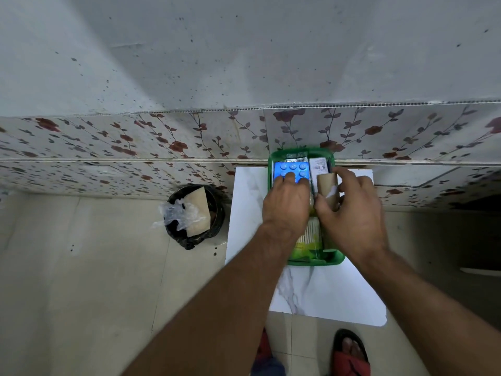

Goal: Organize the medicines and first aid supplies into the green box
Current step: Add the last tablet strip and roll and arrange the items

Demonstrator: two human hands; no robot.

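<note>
The green box point(317, 262) rests on a white marble-patterned table point(320, 291) against the wall. Inside at the far left lies a blue blister pack of pills point(292, 169), with a silver foil strip point(294, 159) behind it and a white carton point(319, 164) to the right. My left hand point(287, 204) presses its fingers flat on the blue pack. My right hand point(352, 213) grips a tan bandage roll point(326, 187) inside the box, right of the pack. A pack of cotton swabs point(311, 234) shows between my wrists at the near end.
A black bin point(196, 215) lined with a bag, holding cardboard and clear plastic, stands on the tiled floor left of the table. A floral-papered wall runs just behind the box. My feet in red sandals point(351, 359) are below the table's near edge.
</note>
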